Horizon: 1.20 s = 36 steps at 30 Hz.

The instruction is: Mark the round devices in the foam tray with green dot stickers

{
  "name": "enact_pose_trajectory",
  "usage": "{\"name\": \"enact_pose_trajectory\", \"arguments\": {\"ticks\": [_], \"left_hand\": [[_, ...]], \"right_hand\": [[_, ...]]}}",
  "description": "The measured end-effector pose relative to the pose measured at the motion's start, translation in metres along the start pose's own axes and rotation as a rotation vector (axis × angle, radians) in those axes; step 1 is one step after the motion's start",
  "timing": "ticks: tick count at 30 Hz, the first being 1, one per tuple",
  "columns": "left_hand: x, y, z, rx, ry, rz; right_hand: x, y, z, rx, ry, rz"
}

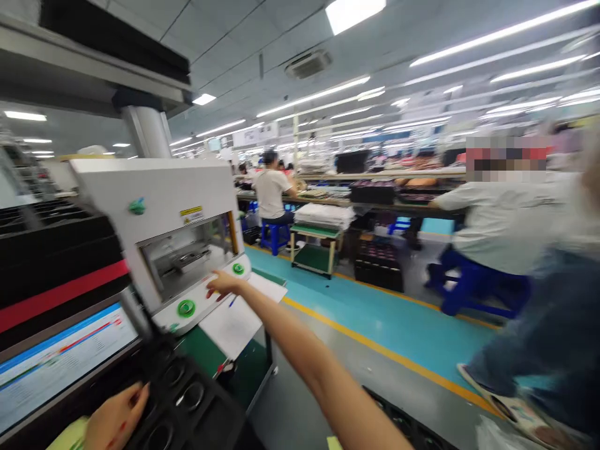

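Black tray (pixel 187 400) pinned under left hand (pixel 117 419), grip flat, open; right hand (pixel 224 284) resting open-fingered on white machine's panel (pixel 206 300).

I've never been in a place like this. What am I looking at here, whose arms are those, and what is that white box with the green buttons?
This is one picture from a camera worn on a worker's head, so the two bare arms belong to that person. The right hand reaches far out and rests on the front ledge of a white machine, between two round green buttons; whether it presses anything cannot be told. The machine has a window opening showing metal parts inside. Sheets of white paper lie just below the ledge. The left hand lies on a black tray with round pockets, fingers on its edge. A screen sits to the left. Other people in white shirts sit at benches behind.
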<state>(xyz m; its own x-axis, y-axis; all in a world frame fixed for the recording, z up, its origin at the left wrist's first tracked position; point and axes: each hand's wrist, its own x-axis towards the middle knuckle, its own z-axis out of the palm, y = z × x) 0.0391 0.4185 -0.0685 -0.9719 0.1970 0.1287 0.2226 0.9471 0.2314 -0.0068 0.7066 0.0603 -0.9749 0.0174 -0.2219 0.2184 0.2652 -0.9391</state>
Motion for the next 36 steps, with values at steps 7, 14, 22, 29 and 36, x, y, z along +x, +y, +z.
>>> {"name": "enact_pose_trajectory", "arguments": {"ticks": [7,14,22,29,36], "left_hand": [[-0.011,0.004,0.007,0.128,-0.122,-0.224],[-0.018,0.006,0.009,0.136,-0.119,-0.215],[-0.017,0.005,0.009,0.151,-0.121,-0.203],[-0.015,0.004,0.011,0.170,-0.113,-0.191],[-0.014,0.005,0.009,0.187,-0.119,-0.184]], "right_hand": [[0.030,0.033,0.034,0.025,-0.130,0.003],[0.046,0.027,0.065,0.096,-0.090,-0.013],[0.058,0.031,0.108,0.197,0.021,-0.022],[0.082,0.033,0.080,0.161,0.033,0.016],[0.087,0.029,0.089,0.002,0.025,-0.091]]}}
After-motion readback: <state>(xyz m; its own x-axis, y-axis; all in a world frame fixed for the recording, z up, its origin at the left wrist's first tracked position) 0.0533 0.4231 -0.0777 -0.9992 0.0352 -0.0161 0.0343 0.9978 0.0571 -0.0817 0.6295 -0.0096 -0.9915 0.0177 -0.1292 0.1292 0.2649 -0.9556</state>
